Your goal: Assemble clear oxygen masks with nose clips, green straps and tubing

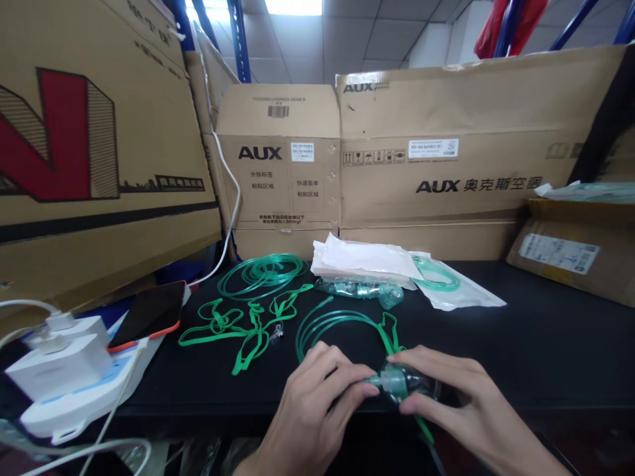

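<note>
At the front edge of the black table, my right hand (441, 390) grips a clear green oxygen mask (393, 383) between thumb and fingers. A green elastic strap (387, 337) hangs from the mask. My left hand (327, 396) pinches the end of the green tubing (342, 316) right at the mask's connector. Whether the tube is fully seated on it I cannot tell. The tubing loops on the table just beyond my left hand. Loose green straps (248, 327) lie to the left, with a small clear piece (278, 332) beside them.
Behind lie a coil of green tubing (268, 274), clear green masks (360, 289) and white packages (364, 258). A power strip (69, 403) with white chargers (64, 357) and a phone (151, 314) sit at left. Cardboard boxes (282, 165) wall the back; a smaller box (565, 244) stands right.
</note>
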Action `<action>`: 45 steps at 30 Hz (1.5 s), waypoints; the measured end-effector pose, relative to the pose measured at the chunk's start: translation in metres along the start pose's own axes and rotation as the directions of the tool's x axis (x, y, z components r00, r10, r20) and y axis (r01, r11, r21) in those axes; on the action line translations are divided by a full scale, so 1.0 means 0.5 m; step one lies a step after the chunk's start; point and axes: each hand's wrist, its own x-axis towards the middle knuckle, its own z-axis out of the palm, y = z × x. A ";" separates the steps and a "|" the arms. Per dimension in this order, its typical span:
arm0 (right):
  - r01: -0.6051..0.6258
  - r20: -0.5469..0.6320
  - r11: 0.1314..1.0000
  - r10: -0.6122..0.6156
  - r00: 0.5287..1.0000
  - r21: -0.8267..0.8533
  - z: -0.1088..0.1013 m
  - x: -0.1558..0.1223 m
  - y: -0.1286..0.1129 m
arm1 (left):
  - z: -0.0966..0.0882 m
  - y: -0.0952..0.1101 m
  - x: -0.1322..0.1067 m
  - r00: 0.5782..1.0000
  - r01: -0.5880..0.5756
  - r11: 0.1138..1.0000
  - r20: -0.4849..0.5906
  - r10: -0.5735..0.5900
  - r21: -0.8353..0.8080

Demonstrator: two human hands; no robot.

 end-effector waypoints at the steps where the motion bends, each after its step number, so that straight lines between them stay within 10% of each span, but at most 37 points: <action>1: -0.001 0.015 1.000 0.001 1.000 0.019 0.000 0.000 0.000 | -0.001 0.000 0.001 1.000 -0.006 1.000 0.007 0.006 -0.002; 20: 0.060 -0.028 0.997 -0.059 0.998 0.044 0.006 -0.003 0.007 | -0.020 0.009 0.016 0.941 0.320 0.942 0.154 -0.302 -0.104; 45: 0.237 0.137 0.970 -0.242 0.961 0.051 0.002 -0.018 0.027 | -0.038 0.021 0.014 0.861 0.394 0.919 0.363 -0.356 -0.033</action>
